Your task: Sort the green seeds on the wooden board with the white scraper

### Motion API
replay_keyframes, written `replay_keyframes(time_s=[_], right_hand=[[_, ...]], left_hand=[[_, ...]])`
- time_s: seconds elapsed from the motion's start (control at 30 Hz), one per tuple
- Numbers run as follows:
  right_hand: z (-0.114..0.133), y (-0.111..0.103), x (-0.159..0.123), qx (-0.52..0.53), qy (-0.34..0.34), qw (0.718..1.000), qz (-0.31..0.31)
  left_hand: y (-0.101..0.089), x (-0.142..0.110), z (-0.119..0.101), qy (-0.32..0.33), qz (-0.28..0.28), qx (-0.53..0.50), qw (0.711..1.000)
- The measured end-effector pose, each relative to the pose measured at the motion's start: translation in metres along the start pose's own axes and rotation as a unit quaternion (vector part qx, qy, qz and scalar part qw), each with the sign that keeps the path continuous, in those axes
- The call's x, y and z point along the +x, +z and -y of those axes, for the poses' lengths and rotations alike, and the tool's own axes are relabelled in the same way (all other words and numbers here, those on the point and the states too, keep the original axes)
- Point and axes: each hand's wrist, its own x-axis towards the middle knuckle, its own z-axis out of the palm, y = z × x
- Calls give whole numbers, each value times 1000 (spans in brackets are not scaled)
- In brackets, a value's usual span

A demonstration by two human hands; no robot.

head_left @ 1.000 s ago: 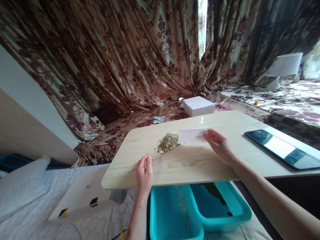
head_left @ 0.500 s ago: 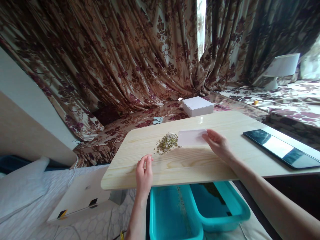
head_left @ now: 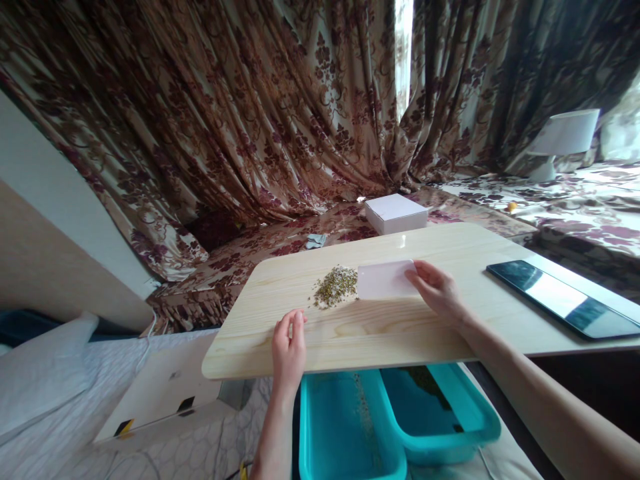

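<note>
My right hand (head_left: 436, 285) pinches the right end of a thin white rectangular card (head_left: 384, 280), thumb in front. The card's left edge stands at the right side of a loose pile of mixed green and pale grains (head_left: 334, 287); the exact kind of grain is too small to tell. The pile lies on a light wooden tabletop (head_left: 400, 333). My left hand (head_left: 289, 337) rests at the table's near edge, just below and left of the pile, its fingers loosely curved and nothing visible in it.
Two turquoise tubs (head_left: 350, 427) sit under the table's near edge; dark green matter shows in the right one. On the table's right lies a dark tablet (head_left: 560, 297). Behind stands a white box (head_left: 397, 212). A white carton (head_left: 155, 393) lies on the bed at left.
The card in my right hand has tilted and shifted slightly, its lower edge now a little lower. My left hand and the pile look about the same.
</note>
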Motion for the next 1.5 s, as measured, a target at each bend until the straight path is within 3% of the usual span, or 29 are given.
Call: replay_keyframes(time_s=[0.53,0.73,1.5], right_hand=[[-3,0,1,1,-3,1000,-20],[-8,2,2,11,-31,999,12],[-8,2,1,14,-40,999,21]], left_hand=[[1,-1,4,7,5,11,1000],[1,1,6,7,5,9,1000],[1,1,8,6,6,-1,1000]])
